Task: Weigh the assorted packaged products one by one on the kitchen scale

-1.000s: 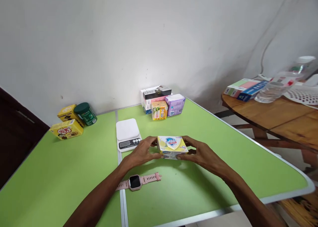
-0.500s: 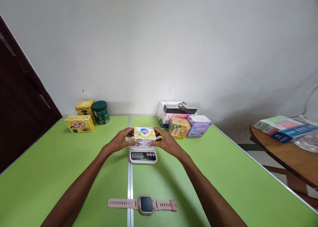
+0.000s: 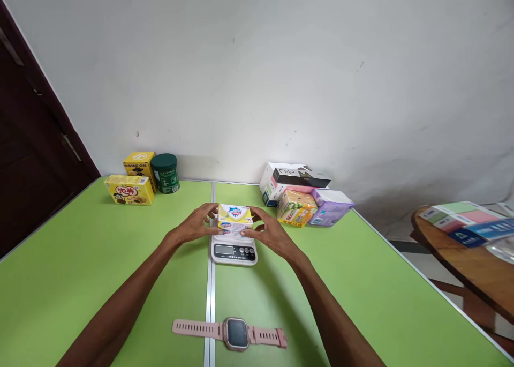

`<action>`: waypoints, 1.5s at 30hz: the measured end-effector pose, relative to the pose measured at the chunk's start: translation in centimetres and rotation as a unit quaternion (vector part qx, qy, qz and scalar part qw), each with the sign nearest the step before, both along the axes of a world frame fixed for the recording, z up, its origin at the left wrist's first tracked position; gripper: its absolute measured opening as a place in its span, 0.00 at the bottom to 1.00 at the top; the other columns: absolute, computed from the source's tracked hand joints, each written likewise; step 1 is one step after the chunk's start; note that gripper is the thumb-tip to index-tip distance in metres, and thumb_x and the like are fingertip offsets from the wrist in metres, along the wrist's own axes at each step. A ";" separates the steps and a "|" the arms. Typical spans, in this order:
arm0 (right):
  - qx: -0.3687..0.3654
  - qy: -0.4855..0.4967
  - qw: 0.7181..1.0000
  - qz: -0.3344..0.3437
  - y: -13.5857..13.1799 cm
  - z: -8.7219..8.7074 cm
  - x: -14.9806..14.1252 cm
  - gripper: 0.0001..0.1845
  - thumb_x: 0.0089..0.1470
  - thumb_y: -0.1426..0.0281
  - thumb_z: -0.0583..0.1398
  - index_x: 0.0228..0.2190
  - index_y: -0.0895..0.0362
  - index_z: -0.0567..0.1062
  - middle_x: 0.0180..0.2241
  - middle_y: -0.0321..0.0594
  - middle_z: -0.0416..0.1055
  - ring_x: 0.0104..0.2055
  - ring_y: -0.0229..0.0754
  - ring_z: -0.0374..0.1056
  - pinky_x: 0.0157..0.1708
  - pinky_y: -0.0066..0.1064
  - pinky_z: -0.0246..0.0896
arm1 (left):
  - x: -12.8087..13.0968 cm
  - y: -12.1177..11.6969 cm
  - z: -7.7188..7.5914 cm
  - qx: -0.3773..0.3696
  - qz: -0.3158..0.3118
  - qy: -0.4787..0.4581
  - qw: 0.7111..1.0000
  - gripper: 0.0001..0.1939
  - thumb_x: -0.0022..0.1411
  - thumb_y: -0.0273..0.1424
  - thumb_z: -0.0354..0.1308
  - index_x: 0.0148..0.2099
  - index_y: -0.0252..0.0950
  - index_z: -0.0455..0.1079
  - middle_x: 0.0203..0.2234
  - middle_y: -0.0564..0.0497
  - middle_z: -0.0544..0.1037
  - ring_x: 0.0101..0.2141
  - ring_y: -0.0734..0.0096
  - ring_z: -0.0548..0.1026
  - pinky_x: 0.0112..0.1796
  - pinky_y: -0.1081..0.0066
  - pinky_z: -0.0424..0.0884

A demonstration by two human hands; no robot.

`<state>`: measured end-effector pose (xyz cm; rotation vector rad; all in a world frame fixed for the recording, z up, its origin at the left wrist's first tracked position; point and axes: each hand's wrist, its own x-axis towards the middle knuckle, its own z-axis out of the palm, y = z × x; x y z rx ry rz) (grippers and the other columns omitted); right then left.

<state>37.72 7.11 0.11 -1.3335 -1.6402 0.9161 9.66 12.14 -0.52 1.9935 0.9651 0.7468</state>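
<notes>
A yellow-and-white soap box (image 3: pixel 235 212) is at the platform of a white kitchen scale (image 3: pixel 234 255), with its printed top facing up. My left hand (image 3: pixel 197 223) grips the box's left end, thumb at the front edge and fingers curled behind. On the right end my right hand (image 3: pixel 270 231) does the same, its thumb pressed on the front face. Whether the box rests fully on the platform is hidden. The scale's display is dark and I cannot read a number. Closer to me lies a pink-strapped smartwatch (image 3: pixel 236 334), its strap stretched out flat.
Back left on the green table (image 3: pixel 168 281) stand a yellow snack box (image 3: pixel 130 191), another yellow box (image 3: pixel 138 166) and a green canister (image 3: pixel 165 174). Several cartons (image 3: pixel 277 182), an orange tissue pack (image 3: pixel 296 208) and a purple pack (image 3: pixel 331 206) sit back right. A wooden table (image 3: pixel 453 257) stands beyond the right edge.
The view has tilted and shifted slightly. Both hands stay on the soap box over the scale, with little visible movement of the box.
</notes>
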 end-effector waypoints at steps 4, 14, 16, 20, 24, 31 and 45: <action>-0.014 0.108 0.989 -0.101 -2.1 -2.3 0.6 0.44 0.42 0.48 0.75 0.58 0.51 0.75 0.59 0.51 0.75 0.57 0.57 0.72 0.49 0.46 0.73 | -0.4 -2.2 -1.7 -0.039 0.076 -0.052 0.995 0.47 0.52 0.45 0.74 0.69 0.39 0.63 0.59 0.38 0.74 0.51 0.54 0.77 0.47 0.56 0.77; 0.024 0.318 0.911 -0.262 -2.8 -8.1 -1.7 0.38 0.48 0.34 0.64 0.39 0.55 0.80 0.42 0.48 0.81 0.45 0.52 0.76 0.49 0.45 0.72 | 0.6 -4.8 -5.4 -0.161 0.203 -0.236 0.937 0.41 0.56 0.58 0.65 0.60 0.33 0.67 0.58 0.32 0.76 0.59 0.46 0.75 0.61 0.50 0.69; 0.024 0.325 0.909 -0.261 -2.7 -8.2 -1.6 0.37 0.48 0.34 0.65 0.40 0.55 0.80 0.41 0.48 0.81 0.44 0.51 0.77 0.48 0.45 0.72 | 0.6 -4.7 -5.6 -0.157 0.208 -0.234 0.937 0.42 0.55 0.59 0.65 0.60 0.32 0.68 0.58 0.32 0.76 0.59 0.45 0.76 0.60 0.49 0.70; 0.028 0.313 0.913 -0.260 -3.1 -8.4 -1.5 0.36 0.50 0.35 0.64 0.40 0.56 0.81 0.40 0.48 0.82 0.42 0.50 0.77 0.46 0.44 0.72 | 0.6 -4.8 -6.1 -0.127 0.214 -0.219 0.943 0.40 0.56 0.57 0.65 0.59 0.33 0.68 0.55 0.33 0.78 0.56 0.47 0.78 0.58 0.48 0.72; 0.032 0.302 0.916 -0.262 -3.4 -8.3 -1.7 0.36 0.50 0.35 0.64 0.39 0.56 0.82 0.39 0.48 0.82 0.40 0.49 0.77 0.44 0.43 0.72 | 0.7 -5.2 -6.4 -0.083 0.205 -0.182 0.958 0.35 0.60 0.54 0.63 0.59 0.34 0.70 0.53 0.35 0.79 0.54 0.50 0.79 0.57 0.49 0.74; 0.038 0.265 0.931 -0.247 -4.1 -7.5 -2.0 0.38 0.55 0.35 0.59 0.38 0.57 0.81 0.39 0.49 0.82 0.40 0.49 0.76 0.42 0.41 0.72 | 0.7 -5.4 -6.1 -0.058 0.194 -0.140 0.969 0.31 0.64 0.52 0.60 0.59 0.35 0.69 0.54 0.38 0.79 0.54 0.52 0.79 0.56 0.49 0.75; 0.106 0.212 0.931 -0.277 -5.5 -5.3 -3.2 0.33 0.64 0.43 0.55 0.52 0.56 0.78 0.54 0.53 0.79 0.56 0.54 0.75 0.55 0.45 0.70 | 2.9 -8.2 -5.2 0.096 0.234 -0.096 0.963 0.38 0.70 0.48 0.55 0.73 0.35 0.53 0.67 0.33 0.63 0.66 0.44 0.66 0.65 0.41 0.64</action>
